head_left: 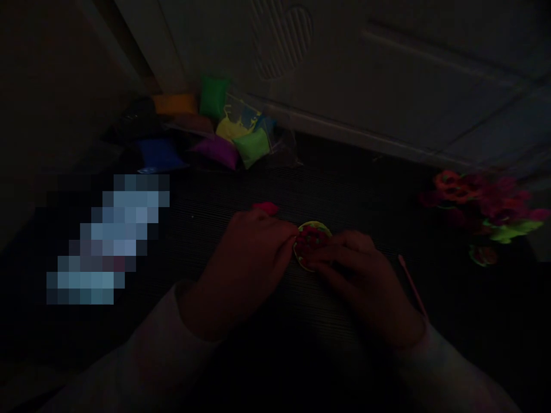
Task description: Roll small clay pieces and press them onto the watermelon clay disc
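Observation:
The scene is very dark. A small round clay piece [312, 242], red in the middle with a yellow-green rim, lies on the dark ribbed mat [344, 195]. My left hand [252, 258] has its fingers closed, the tips pinching the piece's left edge. My right hand [365, 281] curls over its lower right side, fingers pressed on the rim. A small pink lump of clay [266, 207] lies just behind my left hand. A thin pink stick tool [411, 285] lies on the mat beside my right hand.
Several bags of coloured clay [215, 135], green, yellow, purple, blue and orange, are piled at the back left. Finished clay flowers [486, 212] in red, pink and green stand at the right. A pale cabinet door [387, 69] rises behind. A blurred patch lies left.

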Demonstrator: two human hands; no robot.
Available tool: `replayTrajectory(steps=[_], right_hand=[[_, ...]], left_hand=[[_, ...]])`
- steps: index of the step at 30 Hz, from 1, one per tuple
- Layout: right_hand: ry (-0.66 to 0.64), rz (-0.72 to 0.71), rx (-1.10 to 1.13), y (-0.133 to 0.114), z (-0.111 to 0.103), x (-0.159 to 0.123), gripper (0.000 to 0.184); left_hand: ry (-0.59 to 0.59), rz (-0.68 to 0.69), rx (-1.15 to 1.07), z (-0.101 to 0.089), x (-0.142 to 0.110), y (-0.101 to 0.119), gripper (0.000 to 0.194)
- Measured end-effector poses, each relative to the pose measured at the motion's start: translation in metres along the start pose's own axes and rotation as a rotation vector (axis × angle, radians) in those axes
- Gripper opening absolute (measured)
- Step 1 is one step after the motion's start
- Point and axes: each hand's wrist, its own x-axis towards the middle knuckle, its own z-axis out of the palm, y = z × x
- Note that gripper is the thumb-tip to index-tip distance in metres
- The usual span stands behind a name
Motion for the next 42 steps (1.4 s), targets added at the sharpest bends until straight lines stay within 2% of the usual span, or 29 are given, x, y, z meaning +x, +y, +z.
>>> replayTrajectory(steps=[21,29,42], right_hand=[[0.026,0.027,0.031,-0.0011,0.0071,0.0023,0.008],[0.055,0.0,-0.003,-0.0002,0.0069,0.0016,0.007],[0.013,0.025,0.047,0.0037,0.0047,-0.0013,0.008]], left_hand=[[-0.021,0.03,0.039,0.003,-0.0006,-0.0006,0.017],[-0.108,0.052,0.038,-0.0013,0.0002,-0.001,0.015],[-0.117,0.055,0.076,0.0009,-0.001,-0.002,0.018]])
